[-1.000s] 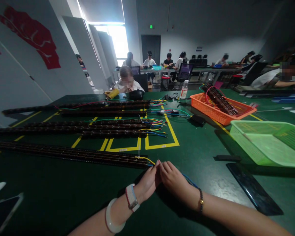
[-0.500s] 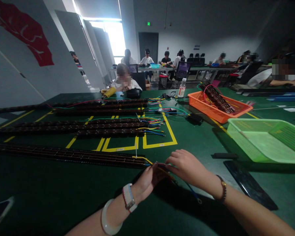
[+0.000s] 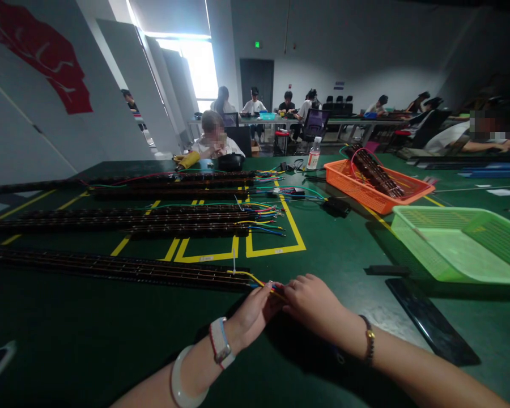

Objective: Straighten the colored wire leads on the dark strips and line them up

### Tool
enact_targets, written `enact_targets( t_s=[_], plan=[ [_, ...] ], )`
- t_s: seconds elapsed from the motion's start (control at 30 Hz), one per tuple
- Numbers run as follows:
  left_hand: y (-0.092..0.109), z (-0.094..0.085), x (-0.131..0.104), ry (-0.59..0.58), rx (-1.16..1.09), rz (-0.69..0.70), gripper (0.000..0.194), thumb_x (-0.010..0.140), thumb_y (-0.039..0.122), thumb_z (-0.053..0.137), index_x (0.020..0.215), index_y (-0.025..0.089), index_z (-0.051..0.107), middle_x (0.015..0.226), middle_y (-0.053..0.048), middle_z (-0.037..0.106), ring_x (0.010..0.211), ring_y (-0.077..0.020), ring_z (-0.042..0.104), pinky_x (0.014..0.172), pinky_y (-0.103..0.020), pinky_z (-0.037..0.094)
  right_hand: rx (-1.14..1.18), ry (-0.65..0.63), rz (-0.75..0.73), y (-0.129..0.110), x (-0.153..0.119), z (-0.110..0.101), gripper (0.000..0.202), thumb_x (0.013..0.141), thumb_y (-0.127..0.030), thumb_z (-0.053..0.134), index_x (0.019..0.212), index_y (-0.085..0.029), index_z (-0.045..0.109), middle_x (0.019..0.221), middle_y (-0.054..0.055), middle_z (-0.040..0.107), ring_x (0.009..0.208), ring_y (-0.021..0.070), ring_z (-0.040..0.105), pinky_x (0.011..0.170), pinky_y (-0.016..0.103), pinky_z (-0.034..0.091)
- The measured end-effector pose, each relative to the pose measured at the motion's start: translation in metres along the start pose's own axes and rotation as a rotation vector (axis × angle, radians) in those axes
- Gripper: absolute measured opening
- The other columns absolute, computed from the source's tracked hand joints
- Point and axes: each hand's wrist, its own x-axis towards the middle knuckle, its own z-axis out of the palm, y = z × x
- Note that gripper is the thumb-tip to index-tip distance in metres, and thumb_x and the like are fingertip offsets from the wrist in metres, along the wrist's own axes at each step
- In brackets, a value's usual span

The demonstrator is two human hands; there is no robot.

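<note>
A long dark bundle of strips (image 3: 153,271) lies across the green table, with coloured wires (image 3: 255,277) coming from its right end. My left hand (image 3: 255,314) is closed on these wires just beyond the strip end, thumb on top. Close against it on the right, my right hand (image 3: 312,303) is closed round the same wires, its fingertips near my left fingers. Yellow, red and blue wire show between the hands. A white tie (image 3: 234,262) stands up from the bundle near its wire end. Below my right hand a ring terminal (image 3: 340,358) shows faintly.
More strip bundles (image 3: 187,218) with loose wire ends lie beyond. An orange basket (image 3: 365,190) holds strips; a green basket (image 3: 463,243) stands to its right. A black phone-like slab (image 3: 431,320) and a dark bar (image 3: 386,270) lie at right. A person (image 3: 215,136) sits across the table.
My right hand has moved left and slightly down along the wires, closer to my left hand, and now covers more of them. My left hand has hardly moved.
</note>
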Motion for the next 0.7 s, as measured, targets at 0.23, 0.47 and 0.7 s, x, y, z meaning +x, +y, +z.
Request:
enact_targets(
  t_s=[0.23,0.47,0.7],
  plan=[
    [-0.001,0.004,0.0,-0.019,0.05,0.029,0.014,0.087,0.02,0.053,0.083,0.012,0.064,0.087,-0.009,0.067,0.087,-0.0175,0.061,0.089,-0.032,0.043,-0.166,0.017,0.057,-0.018,0.0,0.022,0.013,0.084,-0.018,0.057,0.09,-0.011,0.066,0.083,0.011,0.068,0.069,0.022,0.061,0.059,0.033,0.043],
    [-0.004,0.003,0.001,0.009,0.066,0.059,0.016,0.087,0.022,0.053,0.08,0.012,0.064,0.083,-0.007,0.067,0.084,-0.0167,0.061,0.089,-0.033,0.043,-0.079,0.004,0.117,-0.021,-0.001,0.023,0.015,0.085,-0.015,0.055,0.096,-0.012,0.065,0.083,0.01,0.069,0.07,0.0215,0.064,0.057,0.03,0.044],
    [-0.005,0.007,-0.002,0.007,0.029,0.077,0.022,0.084,0.033,0.06,0.078,0.012,0.063,0.081,-0.007,0.068,0.079,-0.0165,0.063,0.091,-0.035,0.044,0.048,0.057,0.171,0.004,-0.005,-0.013,0.013,0.089,-0.023,0.054,0.081,-0.017,0.063,0.076,0.006,0.068,0.067,0.0179,0.064,0.058,0.025,0.04]
  ],
)
